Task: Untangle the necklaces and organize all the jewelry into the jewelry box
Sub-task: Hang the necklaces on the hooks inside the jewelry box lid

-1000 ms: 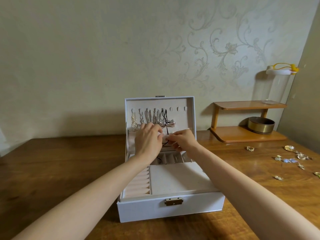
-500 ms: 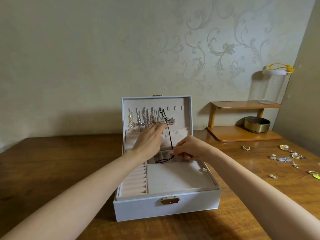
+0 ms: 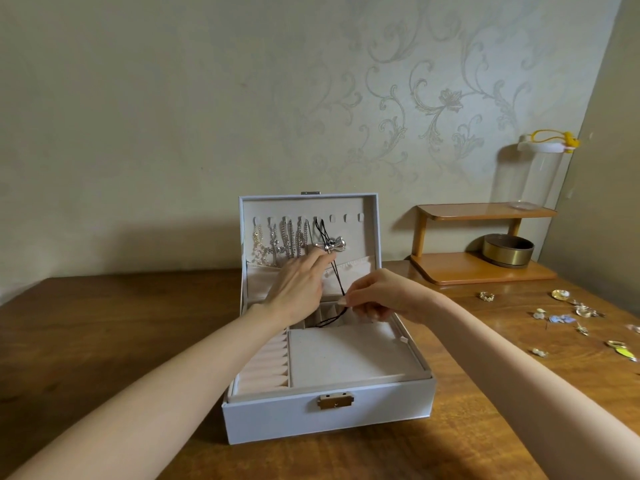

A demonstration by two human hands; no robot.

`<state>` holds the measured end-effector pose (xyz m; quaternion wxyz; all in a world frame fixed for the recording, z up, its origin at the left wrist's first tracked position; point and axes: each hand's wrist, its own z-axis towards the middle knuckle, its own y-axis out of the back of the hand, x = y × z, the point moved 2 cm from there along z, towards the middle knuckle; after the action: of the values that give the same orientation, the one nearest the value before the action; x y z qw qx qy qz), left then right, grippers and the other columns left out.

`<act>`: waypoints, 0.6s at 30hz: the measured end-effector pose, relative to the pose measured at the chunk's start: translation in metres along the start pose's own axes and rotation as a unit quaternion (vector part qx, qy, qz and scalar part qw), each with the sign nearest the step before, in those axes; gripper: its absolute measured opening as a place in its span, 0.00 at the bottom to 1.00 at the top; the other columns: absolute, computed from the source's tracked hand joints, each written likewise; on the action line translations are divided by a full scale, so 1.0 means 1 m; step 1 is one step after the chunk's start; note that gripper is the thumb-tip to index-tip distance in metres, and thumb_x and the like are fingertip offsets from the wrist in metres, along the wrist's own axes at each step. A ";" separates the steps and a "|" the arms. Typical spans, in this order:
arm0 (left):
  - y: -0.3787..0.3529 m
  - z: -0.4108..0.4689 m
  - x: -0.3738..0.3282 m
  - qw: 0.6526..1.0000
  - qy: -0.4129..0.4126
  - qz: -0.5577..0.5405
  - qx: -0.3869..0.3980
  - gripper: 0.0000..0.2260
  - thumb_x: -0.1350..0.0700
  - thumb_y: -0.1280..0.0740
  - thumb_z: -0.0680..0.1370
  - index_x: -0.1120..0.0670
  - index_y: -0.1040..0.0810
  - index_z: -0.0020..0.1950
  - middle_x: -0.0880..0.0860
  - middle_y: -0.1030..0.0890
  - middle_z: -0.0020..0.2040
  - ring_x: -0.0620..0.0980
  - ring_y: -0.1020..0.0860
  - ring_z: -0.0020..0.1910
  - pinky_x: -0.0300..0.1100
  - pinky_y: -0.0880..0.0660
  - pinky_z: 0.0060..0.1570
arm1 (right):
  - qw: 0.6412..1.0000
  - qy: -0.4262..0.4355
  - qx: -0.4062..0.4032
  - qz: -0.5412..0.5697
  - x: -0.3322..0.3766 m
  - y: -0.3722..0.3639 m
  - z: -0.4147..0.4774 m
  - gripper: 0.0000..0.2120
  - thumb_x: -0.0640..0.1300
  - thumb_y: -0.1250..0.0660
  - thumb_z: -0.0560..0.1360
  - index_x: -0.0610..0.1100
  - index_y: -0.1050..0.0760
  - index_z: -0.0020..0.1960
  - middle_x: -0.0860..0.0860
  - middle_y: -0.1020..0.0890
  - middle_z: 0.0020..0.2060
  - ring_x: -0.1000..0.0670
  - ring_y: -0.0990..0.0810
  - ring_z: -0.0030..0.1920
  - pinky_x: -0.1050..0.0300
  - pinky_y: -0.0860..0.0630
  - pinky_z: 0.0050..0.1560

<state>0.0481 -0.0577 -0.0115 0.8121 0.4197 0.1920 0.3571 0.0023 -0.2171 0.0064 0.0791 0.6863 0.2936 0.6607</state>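
Black cord (image 3: 337, 278), silver bow pendant (image 3: 336, 244), white box (image 3: 329, 415)

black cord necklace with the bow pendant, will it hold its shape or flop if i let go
Likely floppy: the black cord sags into a loose loop below the right hand pinching it. The silver bow pendant probably outweighs the thin cord, so it may swing or slide. Probably snags easily beside the hung chains.

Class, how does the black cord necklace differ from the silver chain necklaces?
The black cord necklace is dark string with a silver bow pendant; the silver chain necklaces are metal links. The cord slants down to the pinching right hand; the chains hang straight. Both hang from hooks in the jewelry box lid.
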 end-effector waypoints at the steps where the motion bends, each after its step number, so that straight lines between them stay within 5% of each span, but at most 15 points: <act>1: -0.001 0.001 0.000 1.000 -0.002 0.018 0.005 0.27 0.66 0.38 0.76 0.56 0.39 0.74 0.53 0.33 0.68 0.50 0.29 0.62 0.43 0.37 0.64 | 1.000 0.015 0.006 0.007 0.001 0.002 -0.001 0.07 0.40 0.33 0.75 0.38 0.23 0.40 0.48 0.23 0.28 0.54 0.30 0.25 0.65 0.35 0.26; 4: -0.003 0.007 0.000 0.998 -0.005 0.059 0.013 0.29 0.67 0.36 0.74 0.55 0.38 0.73 0.52 0.33 0.68 0.50 0.31 0.64 0.43 0.37 0.63 | 0.994 0.061 0.011 0.085 0.001 0.008 0.000 0.08 0.40 0.36 0.78 0.40 0.22 0.42 0.49 0.23 0.29 0.54 0.30 0.25 0.64 0.34 0.25; 11: 0.001 0.018 0.001 0.998 0.063 -0.020 0.018 0.13 0.61 0.37 0.78 0.59 0.25 0.62 0.55 0.24 0.61 0.53 0.29 0.61 0.43 0.34 0.61 | 0.924 0.088 -0.118 0.352 0.005 0.028 0.023 0.05 0.40 0.38 0.79 0.42 0.23 0.48 0.49 0.16 0.37 0.56 0.32 0.22 0.68 0.36 0.21; 15: 0.005 0.020 0.000 0.994 0.085 -0.032 0.056 0.13 0.62 0.36 0.76 0.60 0.24 0.60 0.54 0.24 0.57 0.51 0.29 0.57 0.46 0.32 0.59 | 0.921 0.100 -0.169 0.336 0.006 0.026 0.038 0.03 0.41 0.33 0.76 0.42 0.23 0.48 0.48 0.15 0.45 0.54 0.22 0.33 0.67 0.26 0.30; 18: 0.006 0.018 -0.002 0.994 0.082 -0.012 0.070 0.13 0.62 0.35 0.76 0.60 0.25 0.60 0.54 0.24 0.56 0.51 0.30 0.55 0.45 0.32 0.57 | 0.936 0.117 -0.246 0.224 0.005 0.022 0.052 0.03 0.37 0.30 0.73 0.39 0.23 0.42 0.45 0.17 0.39 0.50 0.20 0.38 0.59 0.21 0.40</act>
<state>0.0549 -0.0666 0.0039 0.7667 0.4423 0.2872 0.3662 0.0581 -0.2181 0.0158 0.0602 0.6113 -0.0320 0.7884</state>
